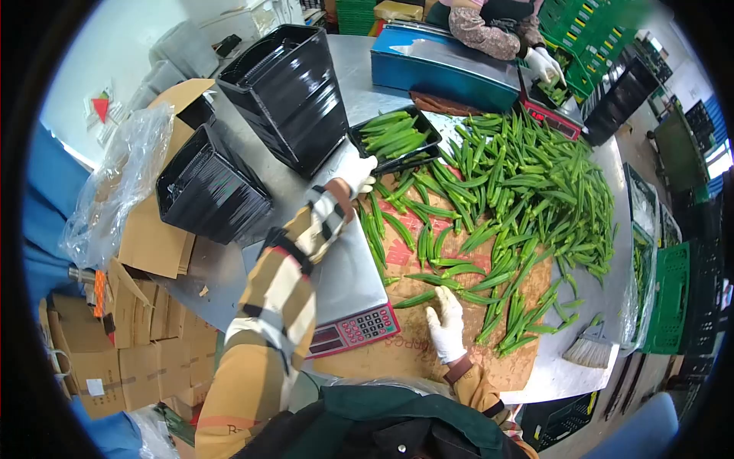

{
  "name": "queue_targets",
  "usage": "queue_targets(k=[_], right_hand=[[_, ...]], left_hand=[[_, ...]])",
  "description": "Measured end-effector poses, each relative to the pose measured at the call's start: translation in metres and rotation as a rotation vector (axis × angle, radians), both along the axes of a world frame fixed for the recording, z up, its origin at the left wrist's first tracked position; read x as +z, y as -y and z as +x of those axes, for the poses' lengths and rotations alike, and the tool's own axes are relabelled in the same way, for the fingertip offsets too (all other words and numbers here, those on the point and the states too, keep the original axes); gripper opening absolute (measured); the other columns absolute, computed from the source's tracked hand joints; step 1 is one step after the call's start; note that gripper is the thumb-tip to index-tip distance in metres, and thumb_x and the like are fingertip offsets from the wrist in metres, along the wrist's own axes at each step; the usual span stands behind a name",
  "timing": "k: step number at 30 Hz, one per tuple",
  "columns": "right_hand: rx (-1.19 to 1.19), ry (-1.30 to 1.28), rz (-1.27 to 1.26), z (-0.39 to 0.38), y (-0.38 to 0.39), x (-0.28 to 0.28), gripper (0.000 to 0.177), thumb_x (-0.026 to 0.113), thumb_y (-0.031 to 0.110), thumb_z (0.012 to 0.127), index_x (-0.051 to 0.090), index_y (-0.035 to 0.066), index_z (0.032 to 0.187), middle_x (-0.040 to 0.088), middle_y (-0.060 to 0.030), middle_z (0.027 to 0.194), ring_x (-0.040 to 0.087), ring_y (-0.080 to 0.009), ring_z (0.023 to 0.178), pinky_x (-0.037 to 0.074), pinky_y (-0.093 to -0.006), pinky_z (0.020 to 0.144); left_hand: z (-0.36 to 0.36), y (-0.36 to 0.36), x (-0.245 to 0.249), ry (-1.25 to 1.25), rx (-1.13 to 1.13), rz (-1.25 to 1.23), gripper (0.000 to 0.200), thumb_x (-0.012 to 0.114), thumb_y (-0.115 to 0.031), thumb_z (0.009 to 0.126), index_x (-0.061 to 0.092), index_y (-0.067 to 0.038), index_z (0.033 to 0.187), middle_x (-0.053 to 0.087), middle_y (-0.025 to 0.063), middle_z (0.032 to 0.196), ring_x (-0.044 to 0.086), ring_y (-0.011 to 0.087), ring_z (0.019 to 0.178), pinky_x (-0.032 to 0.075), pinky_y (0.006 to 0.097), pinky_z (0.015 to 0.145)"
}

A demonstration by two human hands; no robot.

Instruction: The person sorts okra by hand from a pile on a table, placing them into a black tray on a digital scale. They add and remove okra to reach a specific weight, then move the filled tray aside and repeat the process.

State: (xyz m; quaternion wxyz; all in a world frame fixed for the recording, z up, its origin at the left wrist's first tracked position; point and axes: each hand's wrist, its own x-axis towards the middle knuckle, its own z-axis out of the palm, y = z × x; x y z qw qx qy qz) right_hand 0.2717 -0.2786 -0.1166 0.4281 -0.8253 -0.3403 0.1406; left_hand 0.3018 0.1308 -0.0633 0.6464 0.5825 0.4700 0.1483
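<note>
My left hand (pixel 356 171), in a white glove, has its fingers closed on the near corner of a black plastic tray (pixel 399 163). A neat layer of green okra (pixel 394 135) fills the tray. My right hand (pixel 446 327), also gloved, is low over the cardboard with its fingers apart and nothing in them. Its fingertips are close to a few loose okra pods (pixel 417 299). Below my left forearm stands a digital scale (pixel 348 283) with a bare metal plate, its display partly covered by my sleeve.
A large okra pile (pixel 527 176) spreads over the cardboard sheet (pixel 428 359). Tall stacks of black trays (pixel 294 99) stand at left. Across the table, a co-worker's gloved hand (pixel 544 67) works over another tray, beside a blue box (pixel 443 69). A brush (pixel 592 348) lies at right.
</note>
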Motion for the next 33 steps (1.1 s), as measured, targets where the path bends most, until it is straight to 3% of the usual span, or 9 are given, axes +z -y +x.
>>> queue_targets(k=[2, 5, 8, 11, 13, 18, 23, 26, 33], right_hand=[[-0.035, 0.049, -0.051, 0.002, 0.025, -0.003, 0.049, 0.068, 0.013, 0.089, 0.058, 0.004, 0.136, 0.056, -0.0181, 0.139, 0.05, -0.0333, 0.13, 0.037, -0.041, 0.112], [-0.168, -0.065, 0.023, 0.002, 0.072, -0.018, 0.042, 0.066, 0.005, 0.089, 0.061, 0.002, 0.131, 0.059, -0.0159, 0.134, 0.053, -0.0306, 0.127, 0.039, -0.0388, 0.112], [-0.348, -0.183, 0.121, 0.001, 0.109, -0.016, 0.032, 0.063, -0.002, 0.091, 0.065, 0.0, 0.123, 0.061, -0.0148, 0.127, 0.057, -0.0271, 0.123, 0.041, -0.0344, 0.111], [-0.439, -0.067, 0.064, 0.0, 0.15, -0.027, 0.028, 0.062, -0.003, 0.09, 0.068, 0.002, 0.117, 0.063, -0.0132, 0.124, 0.058, -0.0262, 0.119, 0.042, -0.0346, 0.108], [-0.542, -0.102, 0.117, -0.008, 0.168, -0.035, 0.03, 0.062, -0.004, 0.088, 0.068, 0.003, 0.117, 0.063, -0.0123, 0.122, 0.058, -0.0267, 0.118, 0.043, -0.035, 0.107], [-0.537, 0.02, -0.028, -0.024, 0.185, -0.035, 0.026, 0.061, -0.003, 0.089, 0.07, 0.002, 0.113, 0.062, -0.0126, 0.124, 0.058, -0.0251, 0.118, 0.043, -0.0344, 0.107], [-0.695, -0.096, 0.17, -0.028, 0.196, -0.049, 0.022, 0.062, 0.0, 0.09, 0.07, 0.003, 0.111, 0.066, -0.0127, 0.116, 0.059, -0.0248, 0.116, 0.045, -0.0348, 0.104], [-0.814, -0.035, 0.141, -0.008, 0.204, -0.042, 0.019, 0.064, 0.002, 0.09, 0.07, 0.002, 0.108, 0.068, -0.0113, 0.106, 0.063, -0.0234, 0.102, 0.049, -0.0331, 0.094], [-0.823, -0.008, 0.019, 0.055, 0.186, -0.019, 0.022, 0.072, 0.012, 0.088, 0.069, 0.004, 0.108, 0.068, -0.0087, 0.095, 0.063, -0.0167, 0.079, 0.052, -0.0284, 0.078]], left_hand=[[-0.032, -0.002, 0.027, 0.011, -0.237, 0.242, 0.027, 0.068, -0.025, 0.094, 0.05, -0.005, 0.09, 0.056, 0.0009, 0.076, 0.054, 0.0139, 0.061, 0.043, 0.0309, 0.049], [-0.099, 0.009, 0.097, -0.151, -0.072, 1.154, 0.058, 0.072, -0.023, 0.089, 0.053, 0.008, 0.134, 0.056, 0.0253, 0.135, 0.052, 0.032, 0.129, 0.04, 0.0387, 0.11], [-0.173, -0.003, 0.169, -0.246, 0.108, 1.437, 0.048, 0.062, -0.018, 0.096, 0.054, 0.004, 0.137, 0.057, 0.0232, 0.137, 0.053, 0.0329, 0.128, 0.039, 0.0383, 0.11], [-0.293, -0.09, 0.138, -0.537, 0.195, 1.398, 0.046, 0.055, -0.035, 0.102, 0.064, 0.005, 0.124, 0.067, 0.0229, 0.122, 0.063, 0.0358, 0.112, 0.045, 0.0384, 0.102], [-0.334, -0.102, 0.134, -0.827, 0.074, 0.815, 0.05, 0.053, -0.042, 0.103, 0.066, 0.002, 0.122, 0.07, 0.0177, 0.119, 0.065, 0.0262, 0.112, 0.046, 0.0344, 0.099], [-0.379, -0.156, 0.1, -0.254, 0.056, 0.813, 0.044, 0.066, -0.03, 0.099, 0.065, 0.005, 0.126, 0.069, 0.0061, 0.117, 0.059, 0.0097, 0.105, 0.045, 0.0263, 0.098], [-0.416, -0.219, 0.105, -0.001, 0.421, 1.137, 0.041, 0.06, -0.026, 0.101, 0.064, 0.006, 0.126, 0.067, 0.015, 0.123, 0.06, 0.0199, 0.113, 0.041, 0.0312, 0.106], [-0.366, -0.106, 0.135, -0.202, 0.355, 1.442, 0.032, 0.065, -0.019, 0.098, 0.068, 0.003, 0.12, 0.069, 0.0124, 0.119, 0.062, 0.02, 0.109, 0.047, 0.0314, 0.097], [-0.294, 0.146, 0.062, -0.294, -0.606, 1.189, 0.017, 0.073, -0.01, 0.087, 0.074, -0.005, 0.103, 0.07, 0.0099, 0.103, 0.062, 0.0248, 0.1, 0.049, 0.0384, 0.093]])
